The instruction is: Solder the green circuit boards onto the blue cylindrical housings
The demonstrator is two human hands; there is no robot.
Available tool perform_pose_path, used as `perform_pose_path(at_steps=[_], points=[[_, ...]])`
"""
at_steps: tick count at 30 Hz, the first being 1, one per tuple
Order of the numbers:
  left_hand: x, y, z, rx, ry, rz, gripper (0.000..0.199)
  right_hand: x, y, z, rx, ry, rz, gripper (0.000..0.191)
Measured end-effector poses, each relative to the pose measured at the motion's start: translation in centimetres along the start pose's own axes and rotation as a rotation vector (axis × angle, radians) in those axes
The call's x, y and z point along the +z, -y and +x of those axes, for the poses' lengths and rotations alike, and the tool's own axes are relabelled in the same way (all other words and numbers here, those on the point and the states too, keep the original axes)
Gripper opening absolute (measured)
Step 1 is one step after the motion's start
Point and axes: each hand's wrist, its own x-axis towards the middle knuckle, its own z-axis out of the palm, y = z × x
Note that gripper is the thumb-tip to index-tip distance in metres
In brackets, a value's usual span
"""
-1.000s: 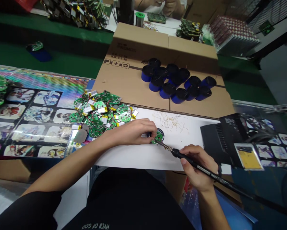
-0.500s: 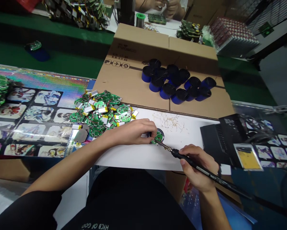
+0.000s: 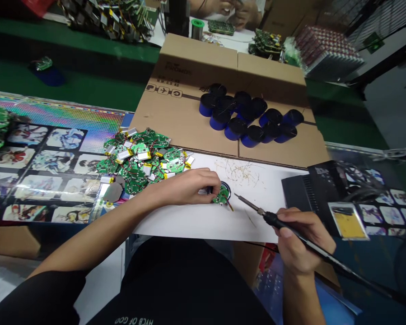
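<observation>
My left hand is closed at the left side of a small green circuit board, which lies with a dark round rim on the white work surface; its fingertips and what they pinch are partly hidden. Short red and dark wires stick out from the board toward the lower right. In my right hand is a black soldering iron, its metal tip pointing left, a little apart from the board. A pile of green boards with silver battery cells sits to the left of the board.
Several blue-and-black cylinders stand on an opened cardboard box behind the hands. Wire clippings lie near the board. A black device and a yellow sponge tray are at the right. Another person's hands show beyond.
My right hand has moved right and slightly down with the soldering iron, so the tip has come away from the board. My left hand has stayed almost in place.
</observation>
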Motion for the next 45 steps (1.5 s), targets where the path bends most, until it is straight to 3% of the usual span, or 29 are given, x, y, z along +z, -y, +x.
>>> perform_pose_path(at_steps=[6,12,18,45], points=[[0.0,0.0,0.0,-0.001,0.011,0.003,0.013,-0.6,-0.6,-0.3,0.096,-0.184,-0.050,0.020],[0.0,0.0,-0.1,-0.021,0.021,-0.009,0.013,-0.1,-2.1,-2.2,0.219,-0.249,-0.192,0.026],[0.0,-0.1,-0.1,-0.040,0.031,-0.029,0.013,-0.3,-3.8,-4.0,0.243,-0.324,-0.267,0.029],[0.0,0.0,0.0,-0.039,0.023,-0.020,0.012,-0.5,-4.0,-3.5,0.345,-0.277,-0.314,0.035]])
